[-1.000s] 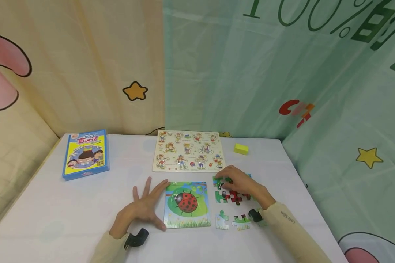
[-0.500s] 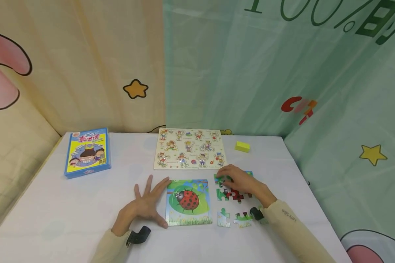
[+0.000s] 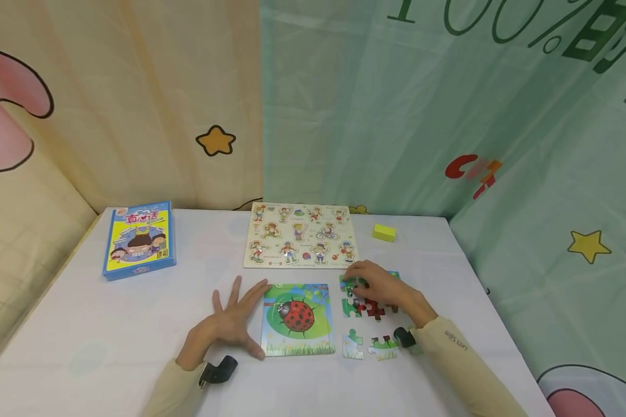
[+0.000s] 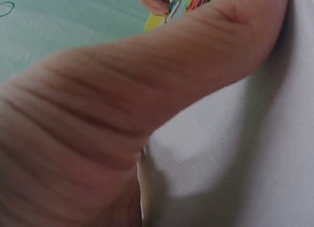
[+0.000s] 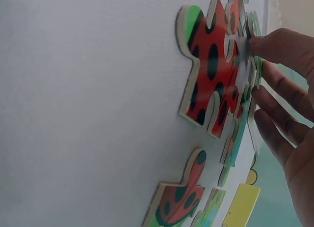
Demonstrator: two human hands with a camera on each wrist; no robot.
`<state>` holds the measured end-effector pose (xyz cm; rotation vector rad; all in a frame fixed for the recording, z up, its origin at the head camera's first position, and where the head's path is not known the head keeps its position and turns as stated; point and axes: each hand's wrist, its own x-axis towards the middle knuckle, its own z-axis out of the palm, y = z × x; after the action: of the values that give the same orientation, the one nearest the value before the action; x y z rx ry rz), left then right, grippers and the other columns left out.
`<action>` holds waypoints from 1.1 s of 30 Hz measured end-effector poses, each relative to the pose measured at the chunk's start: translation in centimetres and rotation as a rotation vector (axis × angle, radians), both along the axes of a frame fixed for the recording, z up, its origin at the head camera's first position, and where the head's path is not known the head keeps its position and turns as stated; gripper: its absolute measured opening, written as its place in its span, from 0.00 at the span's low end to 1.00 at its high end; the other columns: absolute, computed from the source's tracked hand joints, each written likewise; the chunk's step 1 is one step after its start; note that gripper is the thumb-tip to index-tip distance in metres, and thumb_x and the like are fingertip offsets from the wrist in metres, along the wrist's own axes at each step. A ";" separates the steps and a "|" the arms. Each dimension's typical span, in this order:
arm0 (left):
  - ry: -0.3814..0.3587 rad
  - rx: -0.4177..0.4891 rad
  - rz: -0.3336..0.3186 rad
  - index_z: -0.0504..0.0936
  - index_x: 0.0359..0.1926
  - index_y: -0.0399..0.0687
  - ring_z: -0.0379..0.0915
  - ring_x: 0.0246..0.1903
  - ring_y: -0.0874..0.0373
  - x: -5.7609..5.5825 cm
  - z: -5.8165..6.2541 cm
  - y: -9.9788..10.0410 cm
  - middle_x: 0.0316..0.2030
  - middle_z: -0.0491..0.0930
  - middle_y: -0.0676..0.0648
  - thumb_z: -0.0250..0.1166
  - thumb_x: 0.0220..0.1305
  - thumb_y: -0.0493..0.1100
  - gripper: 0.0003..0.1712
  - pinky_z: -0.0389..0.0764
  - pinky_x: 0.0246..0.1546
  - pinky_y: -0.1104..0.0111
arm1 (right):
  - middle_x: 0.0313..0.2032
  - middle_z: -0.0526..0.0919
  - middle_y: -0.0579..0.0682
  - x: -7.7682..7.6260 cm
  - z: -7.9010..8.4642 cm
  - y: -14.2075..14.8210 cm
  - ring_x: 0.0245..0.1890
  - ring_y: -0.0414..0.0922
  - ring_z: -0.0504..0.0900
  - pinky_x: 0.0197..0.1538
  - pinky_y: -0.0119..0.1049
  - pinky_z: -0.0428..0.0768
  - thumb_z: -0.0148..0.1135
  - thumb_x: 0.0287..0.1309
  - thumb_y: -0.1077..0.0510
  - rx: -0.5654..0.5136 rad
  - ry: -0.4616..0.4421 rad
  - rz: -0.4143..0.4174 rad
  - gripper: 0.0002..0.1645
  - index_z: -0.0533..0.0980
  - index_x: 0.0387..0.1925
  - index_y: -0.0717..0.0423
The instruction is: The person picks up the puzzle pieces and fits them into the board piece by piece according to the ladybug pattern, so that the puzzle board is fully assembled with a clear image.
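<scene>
My left hand [image 3: 232,321] is spread wide on the table. Its fingertips and thumb touch the left edge of a square ladybug picture board [image 3: 297,339]; in the left wrist view the thumb side of this hand [image 4: 147,74] covers most of the work. To the board's right, my right hand [image 3: 381,286] pinches a green jigsaw piece [image 3: 346,285] at the upper left of a loose cluster, partly hiding it. Red spotted jigsaw pieces [image 5: 211,70] lie beside the fingertips in the right wrist view. Nearer me are two grassy jigsaw pieces [image 3: 352,346], apart from the cluster.
Behind the hands lies a wooden board with children figures [image 3: 299,236]. A yellow block [image 3: 384,233] sits at the back right. The blue and yellow box [image 3: 139,240] stands at the back left. Curtains [image 3: 344,116] rise behind the white table [image 3: 83,336].
The head view has shifted slightly. Both hands stay in nearly the same place, the left at the ladybug board and the right at the jigsaw pieces.
</scene>
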<state>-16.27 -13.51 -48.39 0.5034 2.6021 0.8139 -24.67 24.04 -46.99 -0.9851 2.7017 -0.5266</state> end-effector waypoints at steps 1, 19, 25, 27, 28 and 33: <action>-0.001 0.001 0.002 0.49 0.79 0.53 0.12 0.74 0.28 0.0 0.0 0.0 0.81 0.39 0.46 0.87 0.22 0.60 0.83 0.14 0.57 0.24 | 0.60 0.78 0.53 0.0 0.0 0.0 0.62 0.54 0.74 0.64 0.52 0.74 0.66 0.64 0.59 -0.004 0.008 0.001 0.17 0.80 0.54 0.53; -0.012 -0.016 0.004 0.48 0.80 0.56 0.11 0.75 0.31 0.0 0.1 0.0 0.81 0.41 0.47 0.87 0.22 0.61 0.83 0.14 0.59 0.25 | 0.57 0.81 0.50 0.9 1.1 -2.0 0.61 0.52 0.76 0.65 0.52 0.74 0.66 0.64 0.55 -0.036 0.068 0.056 0.17 0.82 0.53 0.54; -0.013 -0.012 0.002 0.48 0.79 0.55 0.13 0.75 0.30 -0.1 0.2 -0.1 0.81 0.41 0.47 0.87 0.23 0.60 0.83 0.15 0.59 0.25 | 0.58 0.81 0.50 0.9 0.9 -2.6 0.63 0.51 0.75 0.67 0.51 0.72 0.65 0.65 0.55 -0.048 0.035 0.069 0.17 0.82 0.53 0.54; -0.015 -0.006 0.003 0.48 0.79 0.55 0.13 0.75 0.30 -0.1 0.3 -0.1 0.81 0.41 0.47 0.87 0.23 0.60 0.82 0.15 0.59 0.25 | 0.58 0.81 0.50 0.9 1.0 -2.9 0.63 0.51 0.75 0.67 0.51 0.72 0.65 0.65 0.54 -0.044 0.029 0.070 0.17 0.82 0.54 0.53; -0.016 -0.002 0.003 0.48 0.79 0.55 0.13 0.75 0.30 -0.1 0.4 -0.1 0.81 0.41 0.47 0.87 0.23 0.60 0.82 0.15 0.59 0.25 | 0.58 0.81 0.50 0.9 1.0 -3.1 0.63 0.51 0.75 0.67 0.51 0.73 0.65 0.65 0.53 -0.039 0.029 0.070 0.17 0.82 0.54 0.53; -0.013 0.002 0.003 0.48 0.79 0.54 0.13 0.75 0.30 -0.1 0.4 -0.1 0.81 0.41 0.46 0.87 0.23 0.59 0.82 0.15 0.59 0.25 | 0.59 0.81 0.48 1.1 1.4 -4.1 0.63 0.50 0.75 0.67 0.50 0.73 0.65 0.65 0.52 -0.014 0.043 0.073 0.17 0.82 0.54 0.51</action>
<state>-16.32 -13.64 -47.98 0.4934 2.5907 0.8181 -23.54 19.95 -45.63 -1.1056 2.6910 -0.5168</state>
